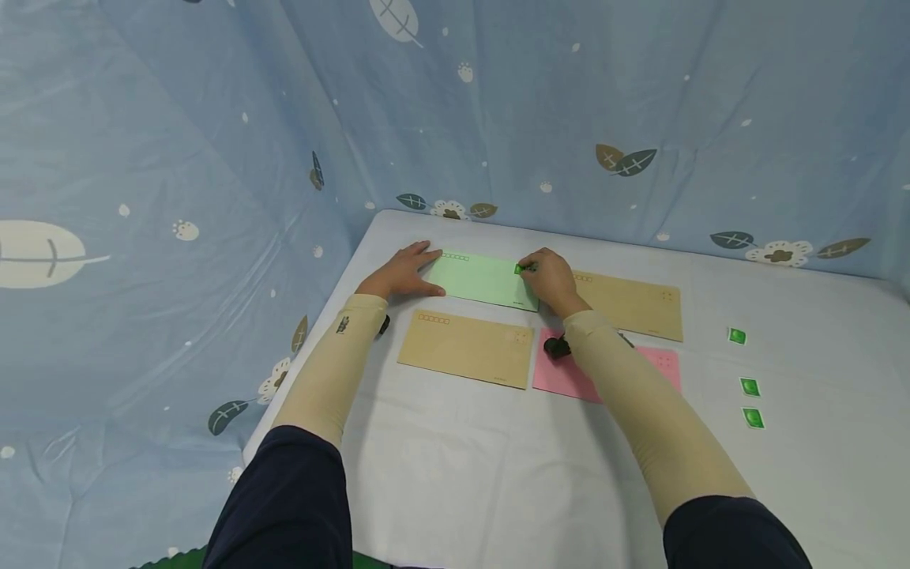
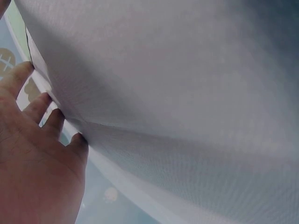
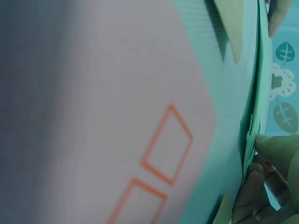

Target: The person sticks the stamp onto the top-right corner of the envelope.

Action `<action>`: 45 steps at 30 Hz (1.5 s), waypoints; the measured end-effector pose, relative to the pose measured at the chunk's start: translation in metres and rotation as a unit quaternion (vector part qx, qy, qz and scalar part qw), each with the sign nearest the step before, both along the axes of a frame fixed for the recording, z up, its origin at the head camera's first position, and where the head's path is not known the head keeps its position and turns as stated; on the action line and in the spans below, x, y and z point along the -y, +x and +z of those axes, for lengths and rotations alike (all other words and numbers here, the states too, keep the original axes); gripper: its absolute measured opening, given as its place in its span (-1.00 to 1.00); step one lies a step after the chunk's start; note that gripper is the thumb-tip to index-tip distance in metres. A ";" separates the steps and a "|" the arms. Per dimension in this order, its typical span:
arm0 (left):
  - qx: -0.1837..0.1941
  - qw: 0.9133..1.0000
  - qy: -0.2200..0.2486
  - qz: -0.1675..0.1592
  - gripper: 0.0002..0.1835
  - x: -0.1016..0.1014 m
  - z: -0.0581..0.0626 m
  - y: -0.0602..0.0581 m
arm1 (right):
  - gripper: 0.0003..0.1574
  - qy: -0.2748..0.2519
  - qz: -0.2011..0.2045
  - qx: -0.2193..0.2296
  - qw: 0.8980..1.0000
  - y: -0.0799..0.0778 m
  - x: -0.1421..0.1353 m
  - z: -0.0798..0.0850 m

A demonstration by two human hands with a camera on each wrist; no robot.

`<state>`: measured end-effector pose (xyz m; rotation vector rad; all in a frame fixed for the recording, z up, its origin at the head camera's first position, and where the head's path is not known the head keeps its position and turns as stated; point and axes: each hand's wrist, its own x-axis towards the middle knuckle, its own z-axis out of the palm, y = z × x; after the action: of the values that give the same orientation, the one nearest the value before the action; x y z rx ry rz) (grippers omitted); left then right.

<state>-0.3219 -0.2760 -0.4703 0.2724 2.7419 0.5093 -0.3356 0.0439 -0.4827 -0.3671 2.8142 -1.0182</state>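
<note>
A pale green envelope [image 1: 476,280] lies on the white-covered table at the far left. At its left edge my left hand [image 1: 404,273] rests with thumb and fingers spread, fingertips right at the paper; the left wrist view shows those fingers [image 2: 53,123] extended. My right hand [image 1: 550,283] is over the envelope's upper right corner and pinches a small green stamp [image 1: 517,269] there. In the right wrist view, the thumb [image 3: 268,144] and curled fingers stand close at the envelope's edge. The hand partly covers the stamp.
A tan envelope [image 1: 465,348] lies in front of the green one, another tan envelope [image 1: 633,304] to its right. Under my right forearm is a pink envelope [image 1: 565,375]. Three green stamps, one a little apart [image 1: 737,337], lie at the right. A patterned blue curtain [image 1: 533,118] hangs behind.
</note>
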 end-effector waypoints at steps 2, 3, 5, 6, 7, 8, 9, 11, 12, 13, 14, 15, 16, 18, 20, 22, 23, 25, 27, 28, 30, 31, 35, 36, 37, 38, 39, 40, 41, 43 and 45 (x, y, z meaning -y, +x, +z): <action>0.000 1.000 0.003 0.000 0.12 -0.001 0.001 0.000 | -0.70 -0.002 -0.001 0.002 1.000 0.001 0.000 0.001; 0.000 1.000 0.004 0.000 0.12 -0.001 0.001 0.000 | -0.70 -0.002 -0.002 0.003 1.000 0.001 -0.001 0.002; 0.002 1.000 0.005 -0.001 0.13 -0.001 0.001 -0.001 | -0.70 -0.003 -0.005 0.005 1.000 0.001 -0.001 0.002; 0.002 1.000 0.005 -0.002 0.13 -0.001 0.001 -0.001 | -0.70 -0.003 -0.006 0.006 1.000 0.002 -0.001 0.002; 0.003 1.000 0.004 -0.003 0.13 -0.001 0.000 -0.001 | -0.69 -0.003 -0.007 0.007 1.000 0.002 -0.001 0.002; 0.003 1.000 0.004 -0.004 0.13 -0.001 0.000 -0.001 | -0.69 -0.002 -0.008 0.007 1.000 0.002 -0.001 0.002; 0.003 1.000 0.003 -0.005 0.14 -0.001 0.000 -0.001 | -0.68 -0.001 -0.009 0.008 1.000 0.003 -0.001 0.002; 0.005 1.000 0.001 -0.006 0.14 -0.001 -0.001 0.000 | -0.67 -0.001 -0.010 0.008 1.000 0.004 -0.002 0.002; 0.005 1.000 0.001 -0.007 0.14 -0.001 -0.001 0.000 | -0.67 -0.002 -0.011 0.009 1.000 0.005 -0.002 0.002; 0.006 1.000 0.003 -0.005 0.14 -0.001 -0.002 0.000 | -0.67 -0.005 -0.012 0.010 1.000 0.005 -0.002 0.002; 0.007 1.000 0.004 -0.006 0.14 -0.002 -0.002 0.001 | -0.67 -0.009 -0.014 0.011 1.000 0.006 -0.002 0.002; 0.007 1.000 0.005 -0.005 0.14 -0.002 -0.002 0.001 | -0.67 -0.013 -0.016 0.011 1.000 0.007 -0.002 0.002; 0.009 1.000 0.005 -0.004 0.13 -0.002 -0.002 0.002 | -0.66 -0.017 -0.017 0.011 1.000 0.008 -0.003 0.001; 0.008 1.000 0.006 -0.004 0.12 -0.002 -0.002 0.002 | -0.66 -0.025 -0.021 0.011 0.999 0.008 -0.003 0.001; 0.007 1.000 0.003 -0.005 0.12 -0.002 -0.002 0.003 | -0.66 -0.032 -0.022 0.005 0.999 0.009 -0.003 0.001; 0.006 1.000 0.000 -0.004 0.12 -0.001 -0.003 0.002 | -0.66 -0.036 -0.020 -0.003 0.999 0.010 -0.002 0.002; 0.005 1.000 -0.001 -0.005 0.12 0.000 -0.003 0.001 | -0.66 -0.037 -0.019 -0.008 0.999 0.011 -0.002 0.002; 0.003 1.000 -0.003 -0.006 0.12 0.001 -0.004 0.000 | -0.68 -0.038 -0.014 -0.017 0.999 0.012 -0.001 0.003; 0.002 1.000 -0.004 -0.006 0.12 0.003 -0.005 -0.001 | -0.69 -0.039 -0.006 -0.023 0.999 0.013 0.000 0.004; 0.002 1.000 -0.003 -0.006 0.12 0.003 -0.005 -0.001 | -0.70 -0.039 -0.002 -0.025 0.999 0.014 0.000 0.005; 0.001 1.000 -0.002 -0.004 0.13 0.004 -0.005 -0.001 | -0.70 -0.038 0.008 -0.029 0.999 0.014 0.001 0.005; 0.002 1.000 -0.001 -0.002 0.13 0.004 -0.005 -0.002 | -0.71 -0.037 0.013 -0.031 0.999 0.015 0.001 0.005; 0.002 1.000 0.002 0.002 0.13 0.004 -0.006 -0.002 | -0.70 -0.027 0.020 -0.036 0.999 0.015 0.002 0.004; 0.003 1.000 0.003 0.003 0.14 0.004 -0.006 -0.002 | -0.70 -0.024 0.019 -0.036 0.999 0.015 0.002 0.004; 0.003 1.000 0.004 0.004 0.14 0.004 -0.006 -0.002 | -0.69 -0.019 0.020 -0.035 0.999 0.015 0.002 0.004; 0.003 1.000 0.004 0.004 0.14 0.004 -0.006 -0.002 | -0.69 -0.014 0.019 -0.033 0.999 0.015 0.001 0.004; 0.003 1.000 0.004 0.005 0.14 0.004 -0.006 -0.002 | -0.68 -0.011 0.020 -0.030 0.999 0.015 0.001 0.004; 0.004 1.000 0.005 0.005 0.14 0.003 -0.005 -0.002 | -0.68 -0.008 0.020 -0.026 0.999 0.015 0.001 0.004; 0.003 1.000 0.005 0.006 0.14 0.003 -0.005 -0.002 | -0.67 -0.004 0.021 -0.023 1.000 0.015 0.001 0.004; 0.002 1.000 0.006 0.008 0.13 0.002 -0.005 -0.001 | -0.67 0.003 0.022 -0.016 1.000 0.015 0.001 0.004; 0.002 1.000 0.006 0.012 0.13 0.002 -0.006 -0.001 | -0.66 0.003 0.022 -0.011 1.000 0.015 0.001 0.004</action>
<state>-0.3230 -0.2778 -0.4760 0.2424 2.7426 0.5330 -0.3207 0.0431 -0.4785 -0.4403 2.8150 -1.0016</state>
